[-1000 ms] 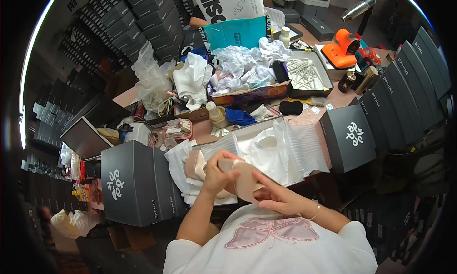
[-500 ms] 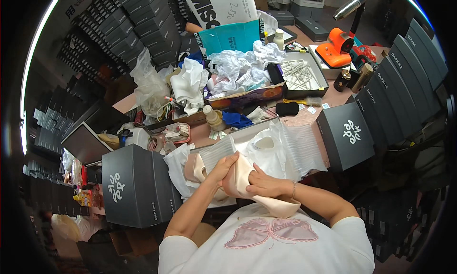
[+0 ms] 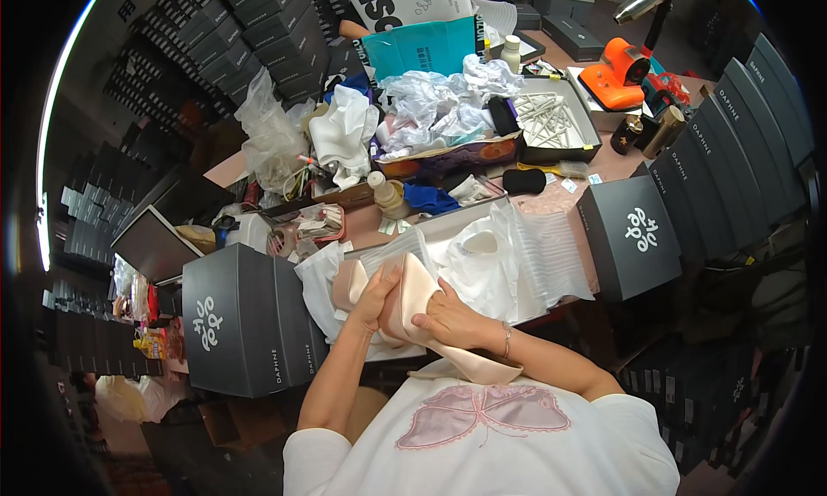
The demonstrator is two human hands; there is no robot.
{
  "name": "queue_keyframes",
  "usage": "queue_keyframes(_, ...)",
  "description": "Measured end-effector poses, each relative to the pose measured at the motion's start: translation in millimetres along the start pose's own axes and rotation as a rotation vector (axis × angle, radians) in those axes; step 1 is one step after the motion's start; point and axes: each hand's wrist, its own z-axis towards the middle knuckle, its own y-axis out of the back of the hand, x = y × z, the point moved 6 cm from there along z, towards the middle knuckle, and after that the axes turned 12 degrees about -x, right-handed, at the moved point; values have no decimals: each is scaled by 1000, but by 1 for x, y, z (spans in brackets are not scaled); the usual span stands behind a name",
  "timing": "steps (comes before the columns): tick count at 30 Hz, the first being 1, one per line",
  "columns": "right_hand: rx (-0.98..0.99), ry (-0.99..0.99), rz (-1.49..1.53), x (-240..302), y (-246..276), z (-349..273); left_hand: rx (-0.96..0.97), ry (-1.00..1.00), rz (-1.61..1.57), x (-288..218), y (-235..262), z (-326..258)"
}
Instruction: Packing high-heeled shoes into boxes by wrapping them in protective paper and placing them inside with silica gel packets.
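Observation:
In front of my chest is a pale beige satin-like pump [image 3: 415, 282], held in both hands. My left hand [image 3: 376, 301] wraps round its left side, with the thumb along the upper. On the other side, my right hand [image 3: 457, 318] grips near the shoe's opening, its fingers partly hidden. The narrower end of the shoe slants down to the right, close to my white shirt. A matching pump [image 3: 347, 282] lies just left of my left hand in white tissue. Under and beyond my hands is an open shoebox [image 3: 469, 212] lined with tissue paper [image 3: 478, 259].
Dark shoeboxes flank me, left [image 3: 231, 324] and right [image 3: 627, 242]. Behind the open box stand a pump bottle [image 3: 388, 199] and a blue cloth [image 3: 431, 199]. Farther back are a carton of crumpled paper [image 3: 448, 164], a tray of white sticks [image 3: 547, 121] and an orange tool stand [image 3: 613, 78].
Both hands have shifted slightly left with the pump, and its toe end is tipped more upright. The right hand's thumb now shows across the shoe's side.

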Motion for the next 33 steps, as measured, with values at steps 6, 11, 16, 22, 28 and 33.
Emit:
queue_keyframes(6, -18, -24, 55, 6, -11, 23, 15, -33, 4, -23, 12, -10)
queue_keyframes(11, -479, -52, 193, -19, -2, 5, -379, 4, -441, 19, 7, -28)
queue_keyframes(16, -40, -102, 33, -11, 1, 1, -303, 134, -660, 56, -58, -73)
queue_keyframes(22, 198, -36, 467, 2, 15, -33, -311, 75, -657, 62, -34, -64)
queue_keyframes(28, -467, -26, -705, -112, 106, 14, -284, 178, -743, 55, -33, -54)
queue_keyframes(33, -395, 78, -723, -113, 87, 14, -287, 232, -771, 67, -42, -52)
